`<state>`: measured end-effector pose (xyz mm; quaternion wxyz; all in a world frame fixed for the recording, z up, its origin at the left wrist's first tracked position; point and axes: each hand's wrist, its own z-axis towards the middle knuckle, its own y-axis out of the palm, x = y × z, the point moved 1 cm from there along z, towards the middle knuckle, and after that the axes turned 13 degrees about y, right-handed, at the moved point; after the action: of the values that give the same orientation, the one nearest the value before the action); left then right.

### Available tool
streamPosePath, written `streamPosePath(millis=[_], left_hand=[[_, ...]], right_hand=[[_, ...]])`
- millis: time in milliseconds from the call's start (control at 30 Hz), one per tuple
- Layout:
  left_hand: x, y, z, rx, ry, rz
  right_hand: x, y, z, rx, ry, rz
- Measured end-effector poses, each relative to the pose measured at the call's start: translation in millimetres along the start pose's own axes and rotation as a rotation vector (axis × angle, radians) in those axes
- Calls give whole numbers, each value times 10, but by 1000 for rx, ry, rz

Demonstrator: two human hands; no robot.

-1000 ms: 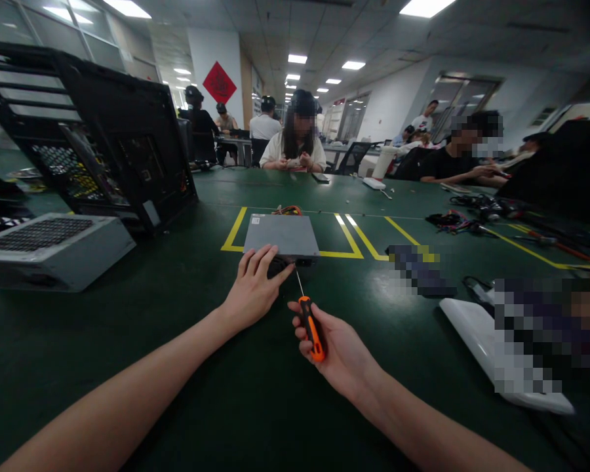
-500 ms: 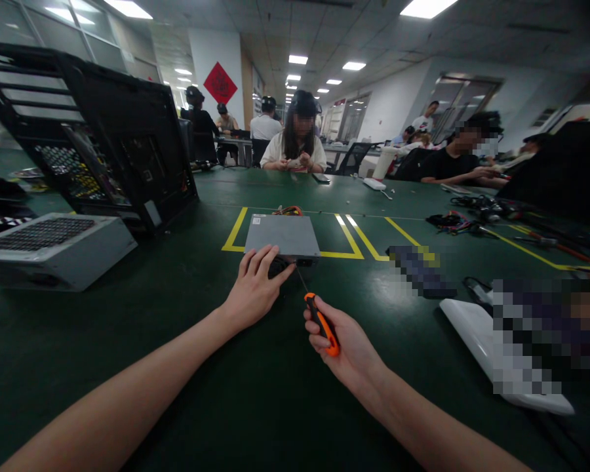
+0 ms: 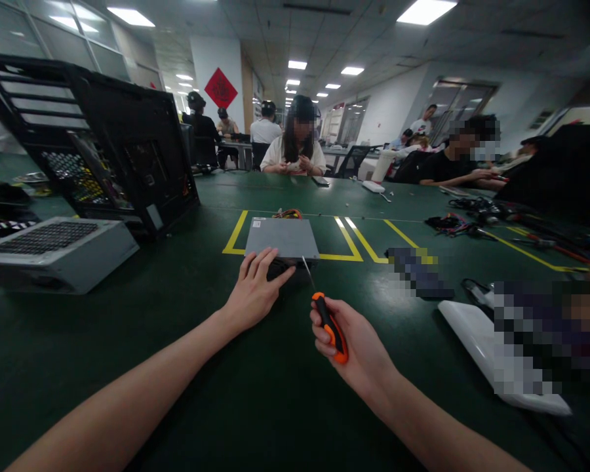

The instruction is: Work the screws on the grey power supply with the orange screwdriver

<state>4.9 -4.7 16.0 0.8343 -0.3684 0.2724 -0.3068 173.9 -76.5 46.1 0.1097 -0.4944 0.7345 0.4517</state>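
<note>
On the green table, a flat grey power supply unit (image 3: 282, 237) lies in front of me, with coloured wires (image 3: 289, 214) at its far side. My left hand (image 3: 254, 292) grips its near edge, fingers over the top and thumb along the dark near face. My right hand (image 3: 361, 337) is closed around the orange-and-black handle of a screwdriver (image 3: 330, 328). Its thin shaft slants up and left, and the tip shows beside the unit's near right corner. Whether the tip touches the unit I cannot tell. My left hand hides part of the near face.
At left stand a black computer case (image 3: 122, 144) and a second, larger power supply (image 3: 63, 255). Yellow tape (image 3: 349, 239) marks the table. To the right are a white device (image 3: 472, 341), partly blurred, and tangled cables (image 3: 459, 223). A person (image 3: 295, 147) sits across the table.
The screwdriver has shifted right in my right hand, its tip moving off the socket area toward the unit's near right corner. My left hand stays on the power supply unit.
</note>
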Motion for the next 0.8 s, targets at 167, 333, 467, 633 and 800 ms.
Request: streamPosePath(millis=[167, 333, 467, 633, 800], left_hand=[[53, -3, -38, -30, -69, -103], [54, 139, -76, -230, -208, -338], [36, 168, -83, -257, -253, -420], [64, 160, -64, -255, -248, -464], [85, 207, -50, -230, -224, -499]], right_hand=[[-239, -10, -174, 81, -432, -103], [-388, -52, -169, 114, -687, -170], [-383, -99, -125, 165, -808, -312], [-350, -103, -204, 303, -962, -568], [-357, -38, -311, 347, -1076, -580]])
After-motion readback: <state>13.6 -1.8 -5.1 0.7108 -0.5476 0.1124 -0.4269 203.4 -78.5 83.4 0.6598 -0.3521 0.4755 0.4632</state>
